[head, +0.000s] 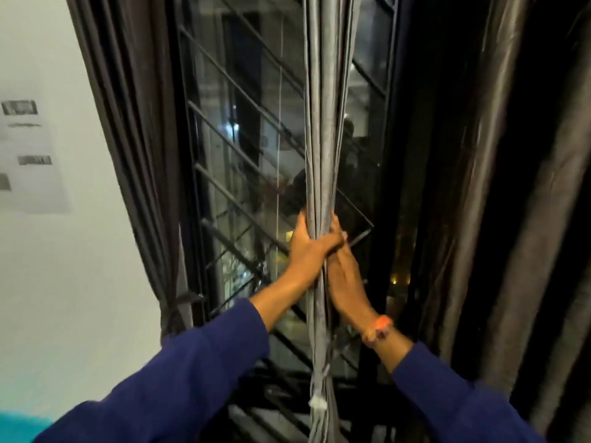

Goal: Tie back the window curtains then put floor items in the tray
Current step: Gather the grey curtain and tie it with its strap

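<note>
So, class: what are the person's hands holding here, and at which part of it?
Both hands grip the gathered grey curtain partway down its hanging length. The left hand wraps round it from the left; the right hand clasps it just below.

Gathered curtain (323,123) before window (249,139), between side curtains (134,139).

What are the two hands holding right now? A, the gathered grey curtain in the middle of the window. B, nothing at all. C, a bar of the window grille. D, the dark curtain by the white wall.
A: the left hand and the right hand both wrap round the bunched grey curtain hanging in front of the window grille.
</note>
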